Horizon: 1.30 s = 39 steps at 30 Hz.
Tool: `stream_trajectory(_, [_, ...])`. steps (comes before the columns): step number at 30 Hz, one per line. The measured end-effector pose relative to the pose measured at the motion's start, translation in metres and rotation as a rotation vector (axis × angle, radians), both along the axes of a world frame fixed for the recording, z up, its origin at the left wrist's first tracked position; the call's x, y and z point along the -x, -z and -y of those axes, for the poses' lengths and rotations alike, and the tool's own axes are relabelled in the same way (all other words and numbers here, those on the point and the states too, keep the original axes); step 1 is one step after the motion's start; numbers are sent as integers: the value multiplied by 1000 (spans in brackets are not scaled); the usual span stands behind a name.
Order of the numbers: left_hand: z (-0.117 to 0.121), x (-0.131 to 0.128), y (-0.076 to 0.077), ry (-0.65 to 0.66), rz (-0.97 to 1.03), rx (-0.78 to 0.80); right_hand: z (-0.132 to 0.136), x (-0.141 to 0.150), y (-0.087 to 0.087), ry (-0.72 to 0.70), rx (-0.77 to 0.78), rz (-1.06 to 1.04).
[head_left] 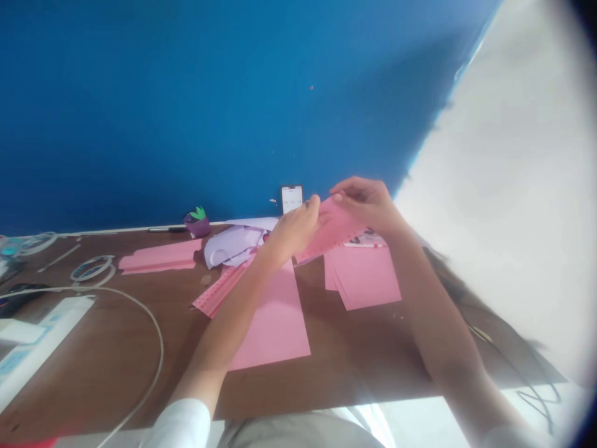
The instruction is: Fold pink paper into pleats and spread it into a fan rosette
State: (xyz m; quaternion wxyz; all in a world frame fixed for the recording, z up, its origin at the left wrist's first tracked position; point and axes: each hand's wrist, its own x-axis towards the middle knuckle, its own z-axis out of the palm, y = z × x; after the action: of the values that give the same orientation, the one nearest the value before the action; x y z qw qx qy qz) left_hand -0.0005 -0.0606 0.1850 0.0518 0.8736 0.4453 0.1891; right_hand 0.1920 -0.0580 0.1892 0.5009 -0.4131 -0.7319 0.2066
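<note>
Both of my hands hold a pink sheet of paper (333, 227) with a row of small holes or dots along its lower edge, raised above the table. My left hand (298, 227) is closed on its left side. At the upper right edge, my right hand (366, 200) pinches it between thumb and fingers. Under my left forearm lies a larger pink sheet (275, 323), and a folded pink strip with dotted edges (219, 291) rests beside it. Several overlapping pink sheets (368, 280) lie below my right hand.
A phone (291, 199) stands against the blue wall. Crumpled lilac paper (233, 242), a purple pot-like item (198, 224) and folded pink paper (161, 256) are at the back left. A white cable (161, 345) loops near a white power strip (44, 345).
</note>
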Motion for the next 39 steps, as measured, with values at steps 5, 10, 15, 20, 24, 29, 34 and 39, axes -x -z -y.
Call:
stream_trajectory(5, [-9,0,6,45,47,34,4,-6,-3,-29,23,29])
stream_trajectory(10, [-15,1,8,60,94,58,10,-9,-6,-85,66,83])
stream_trajectory(15, [-18,3,10,117,150,119,14,-7,-10,-96,65,136])
stream_trajectory(20, [-17,3,9,150,162,178,14,-6,-10,-45,34,187])
stream_trajectory(24, [-15,4,8,166,185,215,12,-6,-9,-40,44,187])
stream_trajectory(29, [-15,6,8,164,193,207,12,-11,-9,-79,53,219])
stream_trajectory(34, [-17,7,10,182,189,237,10,-12,-9,-85,13,245])
stream_trajectory(39, [-17,7,10,191,211,293,8,-10,-9,-58,-14,290])
